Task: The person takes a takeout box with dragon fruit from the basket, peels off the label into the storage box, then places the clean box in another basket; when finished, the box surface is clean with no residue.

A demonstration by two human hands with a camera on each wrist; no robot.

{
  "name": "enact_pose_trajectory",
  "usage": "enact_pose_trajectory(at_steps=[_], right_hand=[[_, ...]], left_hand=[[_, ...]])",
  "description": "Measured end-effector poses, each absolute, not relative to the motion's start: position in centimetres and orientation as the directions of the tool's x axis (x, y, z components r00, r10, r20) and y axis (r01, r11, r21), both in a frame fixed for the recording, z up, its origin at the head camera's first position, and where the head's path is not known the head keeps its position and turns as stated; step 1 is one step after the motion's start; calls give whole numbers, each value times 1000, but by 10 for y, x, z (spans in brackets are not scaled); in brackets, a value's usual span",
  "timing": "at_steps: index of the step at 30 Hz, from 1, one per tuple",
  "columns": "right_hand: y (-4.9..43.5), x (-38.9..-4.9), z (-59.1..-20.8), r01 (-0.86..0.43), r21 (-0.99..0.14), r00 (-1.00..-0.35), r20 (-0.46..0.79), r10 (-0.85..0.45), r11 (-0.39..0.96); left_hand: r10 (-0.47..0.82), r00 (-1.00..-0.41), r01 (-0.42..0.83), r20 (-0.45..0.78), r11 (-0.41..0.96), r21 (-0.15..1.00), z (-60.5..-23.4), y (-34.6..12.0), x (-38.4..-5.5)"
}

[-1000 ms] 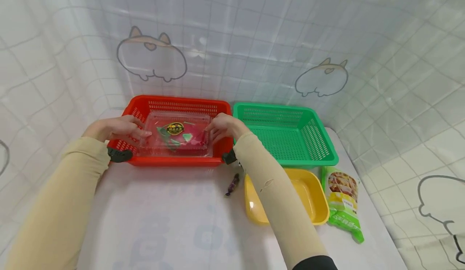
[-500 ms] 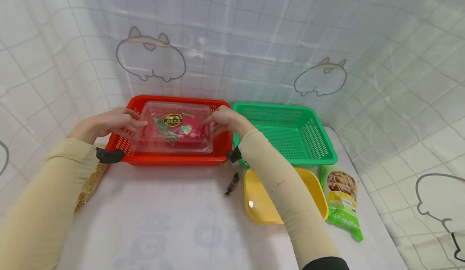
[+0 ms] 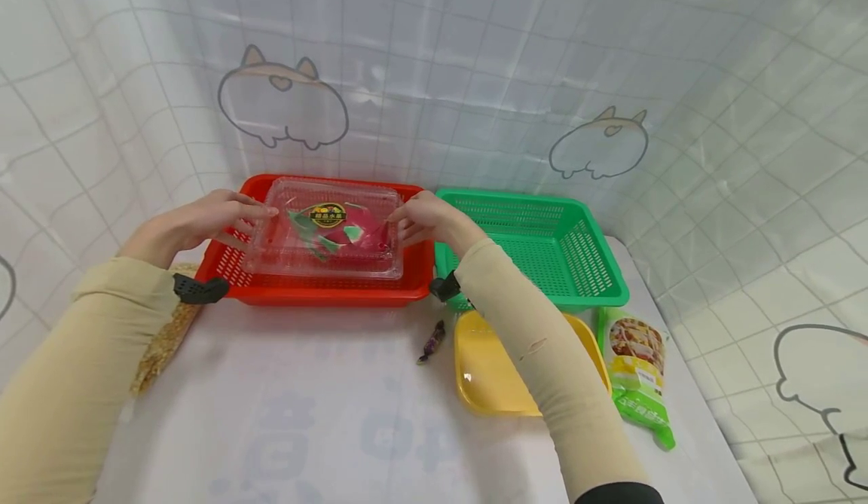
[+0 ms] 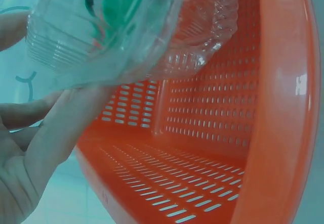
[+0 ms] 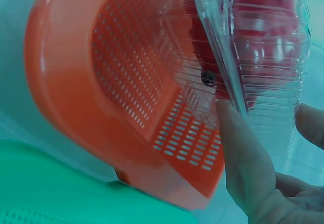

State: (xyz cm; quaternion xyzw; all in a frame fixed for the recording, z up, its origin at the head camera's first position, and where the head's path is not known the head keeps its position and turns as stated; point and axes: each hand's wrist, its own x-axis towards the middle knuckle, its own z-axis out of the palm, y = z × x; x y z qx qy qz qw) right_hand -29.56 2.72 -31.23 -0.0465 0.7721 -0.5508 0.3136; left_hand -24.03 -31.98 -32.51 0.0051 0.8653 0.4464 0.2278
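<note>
- At the short ends of the box (image 3: pixel 324 234), left grip (image 3: pixel 206 221) and right grip (image 3: pixel 437 219) each pinch one end, thumb and fingers apart by the wall's thickness or more.
- Hold: two-ended, probably to spread the load and spare the thin walls from buckling.
- Box: above the red basket (image 3: pixel 325 297), off its floor; clear plastic, ribbed sides, projecting seam, oval label (image 3: pixel 328 215).
- Contents: pink fruit (image 3: pixel 371 227) with green tips, enclosed and visible through the lid.
- Red basket: rigid plastic, slotted walls and floor, smooth broad rim.
- Right of it: green basket (image 3: pixel 536 263), same slotted type.
- Nearer on the worktop (image 3: pixel 325 413): glossy yellow tray (image 3: pixel 498 376), dark twisted wrapper (image 3: pixel 431 342), printed bag (image 3: pixel 637 368); grain bag (image 3: pixel 165 344) at left, partly hidden by the sleeve.
</note>
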Motion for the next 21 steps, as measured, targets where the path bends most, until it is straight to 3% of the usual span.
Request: enact_pose_trajectory(at_steps=[21], right_hand=[[52,-277,-293,253,-896,-829,-395,-395,364]], left_hand=[[122,-951,-169,-286,569,805,-308,-300,-212]])
